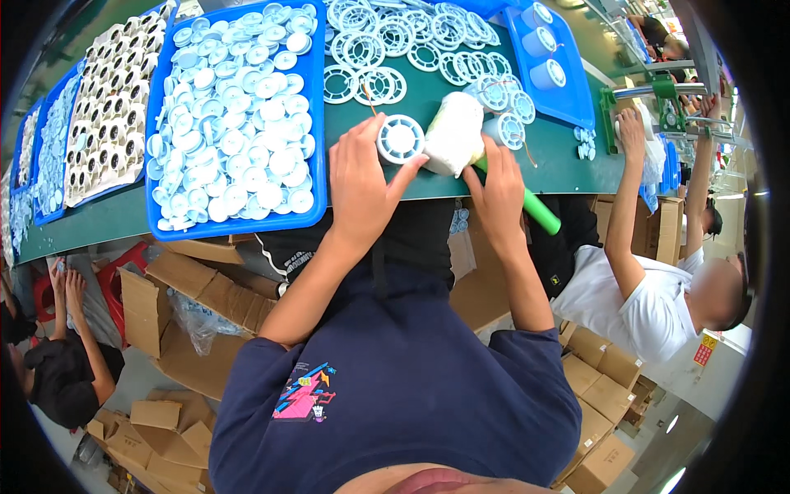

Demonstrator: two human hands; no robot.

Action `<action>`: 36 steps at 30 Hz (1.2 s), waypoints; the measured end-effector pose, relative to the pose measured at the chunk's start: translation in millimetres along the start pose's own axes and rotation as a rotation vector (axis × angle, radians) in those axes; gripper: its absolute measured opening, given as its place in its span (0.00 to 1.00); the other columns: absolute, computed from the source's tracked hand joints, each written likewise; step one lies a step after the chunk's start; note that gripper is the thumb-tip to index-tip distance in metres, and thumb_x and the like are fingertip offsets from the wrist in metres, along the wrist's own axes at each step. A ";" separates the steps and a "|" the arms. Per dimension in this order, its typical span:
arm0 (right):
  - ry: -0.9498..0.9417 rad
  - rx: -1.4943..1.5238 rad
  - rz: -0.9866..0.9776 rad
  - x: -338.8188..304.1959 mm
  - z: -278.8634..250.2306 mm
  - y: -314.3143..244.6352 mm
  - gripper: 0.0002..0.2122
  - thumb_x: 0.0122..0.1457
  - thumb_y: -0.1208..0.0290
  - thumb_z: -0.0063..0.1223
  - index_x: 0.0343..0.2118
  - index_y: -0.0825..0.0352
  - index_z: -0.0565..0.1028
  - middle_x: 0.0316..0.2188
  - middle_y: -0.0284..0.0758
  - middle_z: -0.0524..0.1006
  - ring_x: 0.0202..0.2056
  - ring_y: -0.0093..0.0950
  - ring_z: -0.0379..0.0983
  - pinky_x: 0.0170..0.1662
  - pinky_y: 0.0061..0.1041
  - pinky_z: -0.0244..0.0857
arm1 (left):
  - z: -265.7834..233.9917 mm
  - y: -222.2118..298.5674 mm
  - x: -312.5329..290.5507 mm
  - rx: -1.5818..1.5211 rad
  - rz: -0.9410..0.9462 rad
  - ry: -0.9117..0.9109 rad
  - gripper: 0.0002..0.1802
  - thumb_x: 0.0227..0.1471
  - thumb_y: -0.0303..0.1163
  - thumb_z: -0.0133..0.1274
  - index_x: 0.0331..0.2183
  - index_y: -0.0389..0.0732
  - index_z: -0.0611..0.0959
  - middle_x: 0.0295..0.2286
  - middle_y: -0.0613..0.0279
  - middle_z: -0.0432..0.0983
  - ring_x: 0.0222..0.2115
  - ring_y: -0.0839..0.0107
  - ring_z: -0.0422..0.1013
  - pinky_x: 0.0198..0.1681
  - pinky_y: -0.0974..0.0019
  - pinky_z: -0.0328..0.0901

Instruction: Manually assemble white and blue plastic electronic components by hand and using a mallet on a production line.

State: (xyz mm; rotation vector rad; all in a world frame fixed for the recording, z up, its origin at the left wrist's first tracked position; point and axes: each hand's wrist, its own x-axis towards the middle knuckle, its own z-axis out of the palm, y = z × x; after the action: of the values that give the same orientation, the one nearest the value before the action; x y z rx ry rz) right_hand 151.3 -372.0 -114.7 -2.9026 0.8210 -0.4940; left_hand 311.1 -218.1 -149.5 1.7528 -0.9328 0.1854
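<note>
My left hand (363,171) is closed around the side of a white round housing (401,141) with a slotted ring on its face. A thin brown wire rises beside its fingers. My right hand (499,186) grips a mallet by its green handle (541,211). The mallet's head (455,134), bulky and wrapped in white, is right beside the housing; whether they touch I cannot tell. Just beyond the right hand, several similar wired housings (504,130) lie in a group on the green table. Loose slotted white rings (424,57) are spread behind.
A blue tray (318,165) full of small white discs stands left of my hands. Farther left are egg-carton trays (115,107) of dark-centred parts. A blue tray (576,99) with several housings is at the far right. Co-workers sit on both sides; cardboard boxes (189,313) stand below the table.
</note>
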 end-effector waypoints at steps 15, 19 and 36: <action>-0.349 0.541 0.093 83.8 -84.2 -35.9 0.16 0.71 0.59 0.52 0.47 0.72 0.73 0.24 0.44 0.77 0.23 0.37 0.74 0.30 0.34 0.65 | 2.9 -1.1 -0.4 -0.006 -0.004 -0.040 0.40 0.49 0.43 0.72 0.55 0.32 0.71 0.49 0.47 0.74 0.49 0.50 0.72 0.52 0.53 0.63; -0.376 0.600 0.210 52.6 -77.7 -24.4 0.16 0.71 0.60 0.53 0.46 0.73 0.72 0.21 0.39 0.74 0.21 0.27 0.69 0.29 0.29 0.64 | -0.1 -0.9 1.2 -0.027 0.000 -0.033 0.40 0.48 0.43 0.72 0.54 0.33 0.72 0.49 0.47 0.75 0.49 0.50 0.72 0.52 0.53 0.63; -0.037 0.313 -0.311 8.0 -83.9 -31.5 0.30 0.51 0.76 0.69 0.59 0.71 0.74 0.46 0.44 0.82 0.35 0.40 0.83 0.37 0.30 0.76 | -6.5 -5.0 -0.4 -0.099 -0.123 -0.102 0.53 0.41 0.26 0.74 0.64 0.32 0.62 0.47 0.47 0.75 0.48 0.49 0.73 0.54 0.51 0.63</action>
State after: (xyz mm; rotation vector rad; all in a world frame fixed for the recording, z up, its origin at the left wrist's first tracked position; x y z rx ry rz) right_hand 145.7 -348.8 -27.9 -2.7395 0.2552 -0.5355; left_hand 316.2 -211.8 -150.8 1.7341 -0.8890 -0.0291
